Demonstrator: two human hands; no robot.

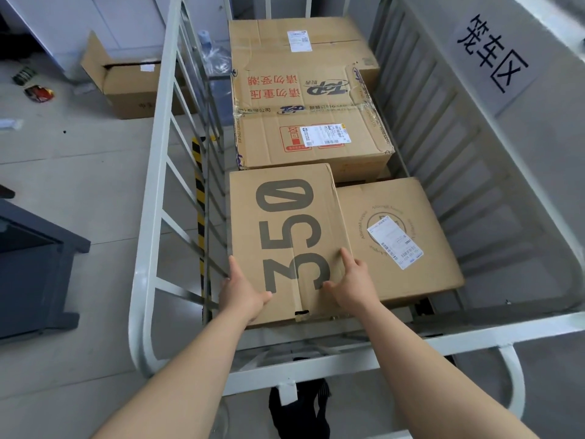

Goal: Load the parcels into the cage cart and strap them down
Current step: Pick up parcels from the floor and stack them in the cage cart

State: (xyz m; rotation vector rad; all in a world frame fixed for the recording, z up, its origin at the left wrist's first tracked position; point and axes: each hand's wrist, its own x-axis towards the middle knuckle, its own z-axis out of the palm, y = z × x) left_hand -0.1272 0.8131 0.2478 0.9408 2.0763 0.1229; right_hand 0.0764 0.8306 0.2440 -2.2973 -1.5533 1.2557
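A white metal cage cart (148, 198) holds several cardboard parcels. Nearest me lies a box printed "350" (285, 223). My left hand (242, 289) holds its left side near the front corner, thumb on top and fingers down the side. My right hand (351, 283) holds its right edge, thumb on the top face, fingers in the gap beside the neighbouring box. That neighbour, a brown box with a white label (395, 236), sits lower at the right. Behind them is a taped box with red print (310, 122), and a further box (297, 39) at the far end.
An open carton (126, 83) stands on the tiled floor left of the cart, near scattered litter. A dark grey bench (34, 264) is at the left edge. A water bottle (215, 58) sits beyond the cart's left rail. A wall sign (493, 55) hangs at right.
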